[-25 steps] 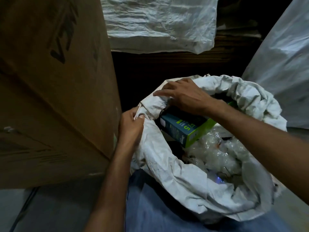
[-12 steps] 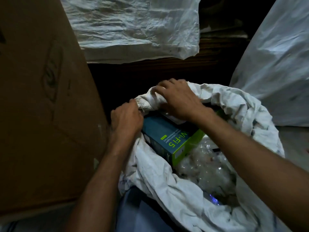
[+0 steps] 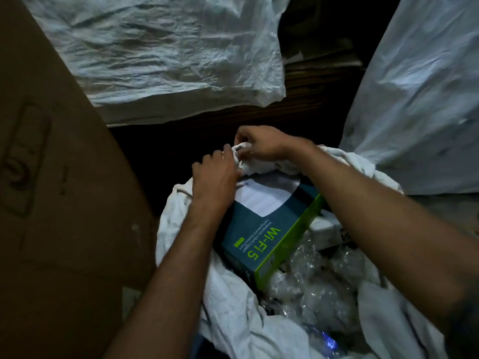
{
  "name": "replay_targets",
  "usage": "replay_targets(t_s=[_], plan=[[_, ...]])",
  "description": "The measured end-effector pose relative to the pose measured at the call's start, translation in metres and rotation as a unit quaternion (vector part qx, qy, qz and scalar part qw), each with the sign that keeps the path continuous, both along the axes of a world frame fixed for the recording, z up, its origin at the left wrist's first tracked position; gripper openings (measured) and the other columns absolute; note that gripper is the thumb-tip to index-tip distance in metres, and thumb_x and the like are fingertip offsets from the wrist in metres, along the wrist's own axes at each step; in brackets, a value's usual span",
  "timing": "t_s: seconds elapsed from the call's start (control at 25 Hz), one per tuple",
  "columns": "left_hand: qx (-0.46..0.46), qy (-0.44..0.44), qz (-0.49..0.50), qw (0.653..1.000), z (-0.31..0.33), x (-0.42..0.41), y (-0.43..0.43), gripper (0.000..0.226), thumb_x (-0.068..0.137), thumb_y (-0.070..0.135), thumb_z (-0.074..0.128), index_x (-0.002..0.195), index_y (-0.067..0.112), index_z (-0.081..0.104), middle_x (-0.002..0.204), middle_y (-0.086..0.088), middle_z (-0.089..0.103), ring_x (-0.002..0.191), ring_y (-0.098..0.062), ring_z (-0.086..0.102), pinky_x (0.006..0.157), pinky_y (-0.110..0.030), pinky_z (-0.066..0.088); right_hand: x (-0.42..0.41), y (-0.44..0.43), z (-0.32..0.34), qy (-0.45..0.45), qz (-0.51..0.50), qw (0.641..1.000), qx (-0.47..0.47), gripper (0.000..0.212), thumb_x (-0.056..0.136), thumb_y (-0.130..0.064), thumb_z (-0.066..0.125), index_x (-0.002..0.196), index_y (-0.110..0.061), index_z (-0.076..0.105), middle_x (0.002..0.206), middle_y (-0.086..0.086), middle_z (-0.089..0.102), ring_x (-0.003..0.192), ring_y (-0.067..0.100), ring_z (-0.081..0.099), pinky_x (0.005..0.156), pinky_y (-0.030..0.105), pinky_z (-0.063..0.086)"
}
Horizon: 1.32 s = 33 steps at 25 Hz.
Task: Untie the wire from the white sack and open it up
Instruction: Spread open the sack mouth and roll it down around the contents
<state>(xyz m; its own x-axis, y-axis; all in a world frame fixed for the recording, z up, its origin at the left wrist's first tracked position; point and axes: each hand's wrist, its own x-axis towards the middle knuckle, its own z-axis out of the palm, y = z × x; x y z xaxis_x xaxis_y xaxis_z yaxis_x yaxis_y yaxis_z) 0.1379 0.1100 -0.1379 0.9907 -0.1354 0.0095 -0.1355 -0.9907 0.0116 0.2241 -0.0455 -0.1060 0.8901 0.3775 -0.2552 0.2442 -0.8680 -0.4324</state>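
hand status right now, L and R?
Left hand: closed, gripping the rolled rim of the white sack.
Right hand: closed, pinching the bunched rim right beside it.

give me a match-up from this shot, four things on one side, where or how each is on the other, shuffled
Things:
1 sack
2 wi-fi box
3 carton
4 plastic wrap

States:
a brown, standing at the left
b teal with a green side, lying in the open sack
c clear, crumpled, next to the teal box
d white, rim held by the left hand and the right hand

Pairs: 1-d, 2-b, 3-a, 4-c
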Motion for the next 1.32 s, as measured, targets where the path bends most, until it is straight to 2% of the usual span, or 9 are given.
replay_targets(t_s=[0.12,0.24,0.32,0.48,0.64,0.8,0.92,1.2,1.32], plan=[[-0.011,-0.033,-0.018,0.999,-0.011,0.012,-0.004,0.030,0.093,0.021,0.057,0.121,0.015,0.049,0.112,-0.011,0.069,0.101,-0.035,0.068,0.079,-0.043,0.052,-0.066,-0.012,-0.024,-0.317,-0.047,0.935,-0.153,0.041,0.078,-0.040,0.081,0.112,-0.023,0.064,0.100,0.002,0.072,0.095,0.029,0.064,0.082,0.041,0.041],[-0.130,-0.013,0.053,0.990,-0.009,0.023,0.005,0.023,0.098,0.023,0.045,0.113,0.013,0.059,0.111,-0.019,0.071,0.103,-0.043,0.067,0.082,-0.044,0.051,-0.109,-0.048,-0.045,-0.370,-0.050,0.913,-0.165,0.051,0.085,-0.040,0.070,0.133,-0.028,0.058,0.126,-0.003,0.067,0.115,0.028,0.060,0.102,0.050,0.032],[-0.233,0.025,0.102,0.967,-0.003,0.034,0.011,0.037,0.104,0.037,0.036,0.113,0.016,0.065,0.117,-0.019,0.070,0.111,-0.042,0.064,0.089,-0.044,0.049,-0.080,-0.075,-0.037,-0.393,-0.033,0.901,-0.180,0.034,0.093,-0.030,0.059,0.126,-0.028,0.060,0.117,-0.001,0.069,0.097,0.029,0.065,0.094,0.047,0.037],[-0.313,0.072,0.090,0.943,0.003,0.043,0.008,0.043,0.104,0.052,0.033,0.106,0.021,0.063,0.109,-0.010,0.069,0.110,-0.038,0.063,0.085,-0.042,0.045,-0.009,-0.093,-0.021,-0.256,-0.062,0.951,-0.161,0.012,0.097,-0.025,0.055,0.107,-0.024,0.062,0.092,0.009,0.073,0.083,0.035,0.069,0.073,0.042,0.039],[-0.094,-0.072,-0.065,0.991,-0.012,0.043,-0.042,0.048,0.100,0.051,0.041,0.141,0.026,0.046,0.132,-0.010,0.056,0.119,-0.035,0.054,0.097,-0.048,0.040,0.018,-0.110,-0.025,-0.047,-0.162,0.985,-0.032,0.044,0.101,-0.059,0.048,0.087,-0.022,0.065,0.086,-0.001,0.070,0.087,0.026,0.065,0.072,0.037,0.042],[0.045,-0.101,-0.170,0.979,-0.024,0.063,-0.079,0.063,0.095,0.038,0.056,0.149,0.014,0.036,0.124,-0.012,0.058,0.100,-0.034,0.063,0.073,-0.043,0.046,-0.007,-0.096,-0.022,-0.212,-0.168,0.953,-0.137,0.023,0.102,-0.043,0.054,0.109,-0.024,0.067,0.104,0.007,0.072,0.101,0.030,0.064,0.084,0.042,0.040],[0.044,-0.098,-0.146,0.983,-0.023,0.075,-0.077,0.039,0.097,0.030,0.055,0.133,0.016,0.050,0.109,-0.011,0.064,0.086,-0.035,0.068,0.061,-0.039,0.040,-0.075,-0.093,-0.035,-0.298,-0.186,0.911,-0.218,0.047,0.091,-0.026,0.064,0.137,-0.025,0.056,0.137,0.007,0.058,0.123,0.033,0.051,0.099,0.050,0.034],[-0.186,0.175,-0.060,0.965,-0.017,0.127,-0.070,0.054,0.104,0.059,0.031,0.130,0.024,0.063,0.125,-0.014,0.067,0.115,-0.037,0.062,0.093,-0.043,0.048,-0.064,-0.162,-0.034,-0.179,-0.247,0.943,-0.134,0.047,0.103,-0.026,0.051,0.149,-0.040,0.048,0.129,0.010,0.067,0.114,0.039,0.062,0.087,0.043,0.048],[-0.091,-0.014,-0.191,0.977,-0.021,0.102,-0.090,0.055,0.104,0.058,0.028,0.149,0.030,0.043,0.140,-0.009,0.055,0.128,-0.032,0.051,0.105,-0.049,0.037,-0.051,-0.179,-0.034,-0.108,-0.330,0.937,-0.038,0.026,0.105,-0.038,0.048,0.124,-0.032,0.065,0.124,0.012,0.070,0.113,0.038,0.063,0.086,0.040,0.046]])
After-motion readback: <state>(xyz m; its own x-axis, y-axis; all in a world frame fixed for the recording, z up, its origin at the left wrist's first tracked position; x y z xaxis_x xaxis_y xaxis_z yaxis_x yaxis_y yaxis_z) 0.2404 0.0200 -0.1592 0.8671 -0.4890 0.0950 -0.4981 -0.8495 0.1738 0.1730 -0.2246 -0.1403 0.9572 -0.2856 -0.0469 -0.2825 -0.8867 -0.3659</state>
